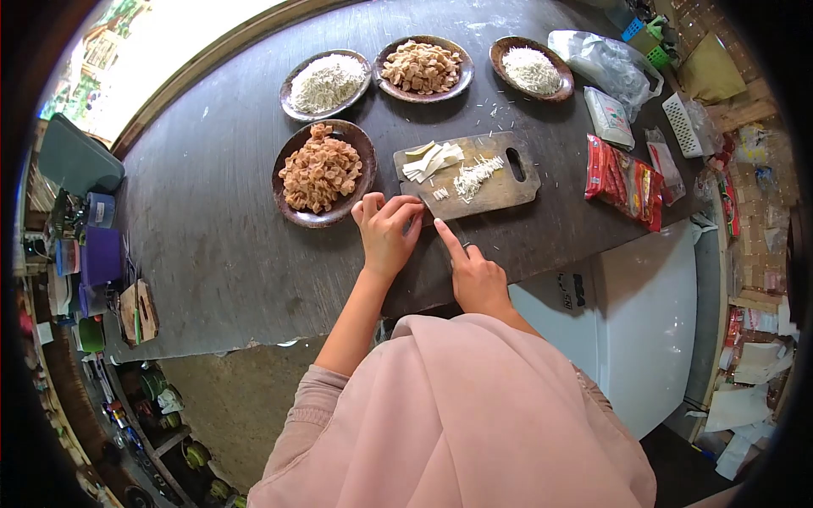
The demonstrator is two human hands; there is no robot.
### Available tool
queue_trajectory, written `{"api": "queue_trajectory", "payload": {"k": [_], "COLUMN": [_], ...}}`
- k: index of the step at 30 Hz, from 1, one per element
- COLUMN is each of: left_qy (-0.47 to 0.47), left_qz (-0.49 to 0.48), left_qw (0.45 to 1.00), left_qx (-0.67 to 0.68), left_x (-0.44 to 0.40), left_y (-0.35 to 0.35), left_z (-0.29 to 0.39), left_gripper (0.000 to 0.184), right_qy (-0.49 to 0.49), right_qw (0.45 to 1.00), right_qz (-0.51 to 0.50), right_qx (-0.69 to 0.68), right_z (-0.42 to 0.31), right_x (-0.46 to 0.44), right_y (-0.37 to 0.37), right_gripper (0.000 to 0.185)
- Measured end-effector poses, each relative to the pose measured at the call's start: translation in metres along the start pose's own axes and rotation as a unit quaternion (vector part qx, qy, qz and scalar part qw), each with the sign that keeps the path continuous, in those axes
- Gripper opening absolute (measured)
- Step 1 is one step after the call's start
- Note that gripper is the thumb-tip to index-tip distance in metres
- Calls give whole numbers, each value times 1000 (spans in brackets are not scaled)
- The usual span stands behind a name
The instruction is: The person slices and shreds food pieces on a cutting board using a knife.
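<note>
A wooden cutting board with a handle slot lies in front of me. On it are a stack of flat pale slices and a heap of thin pale strips. My left hand is at the board's near left corner, fingers bent and pressed together; whatever they hold is hidden. My right hand is just below the board's near edge. Its index finger stretches toward the corner and the others curl under. What lies beneath that hand cannot be made out.
Bowls of brown curled pieces, tan chips, pale shreds and more white shreds stand on the dark table. At right lie a red packet, a white packet and a plastic bag. A white appliance stands below.
</note>
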State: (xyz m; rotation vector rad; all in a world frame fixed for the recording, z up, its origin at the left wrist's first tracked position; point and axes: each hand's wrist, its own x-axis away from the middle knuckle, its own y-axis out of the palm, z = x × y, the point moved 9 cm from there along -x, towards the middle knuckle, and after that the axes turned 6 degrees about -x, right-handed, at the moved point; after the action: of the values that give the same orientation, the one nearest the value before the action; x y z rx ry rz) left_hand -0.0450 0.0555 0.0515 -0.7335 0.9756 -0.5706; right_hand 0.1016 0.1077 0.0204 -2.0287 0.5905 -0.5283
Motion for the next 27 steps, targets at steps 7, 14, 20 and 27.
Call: {"api": "queue_trajectory", "payload": {"k": [7, 14, 20, 27], "left_qy": [-5, -4, 2, -9], "left_qz": [3, 9, 15, 9], "left_qw": [1000, 1000, 1000, 1000], "left_qx": [5, 6, 8, 10], "left_x": [1, 2, 2, 4], "left_y": [0, 0, 1, 2], "left_z": [1, 2, 1, -1], "left_gripper": [13, 13, 14, 15], "right_qy": [3, 15, 9, 1], "right_qw": [999, 997, 995, 994], "right_qz": [-5, -1, -33, -30], "right_qx": [-52, -79, -89, -102], "right_z": [2, 15, 5, 3], "right_x": [-5, 1, 3, 5], "right_y": [-4, -21, -11, -11], "right_gripper": [83, 79, 79, 79]}}
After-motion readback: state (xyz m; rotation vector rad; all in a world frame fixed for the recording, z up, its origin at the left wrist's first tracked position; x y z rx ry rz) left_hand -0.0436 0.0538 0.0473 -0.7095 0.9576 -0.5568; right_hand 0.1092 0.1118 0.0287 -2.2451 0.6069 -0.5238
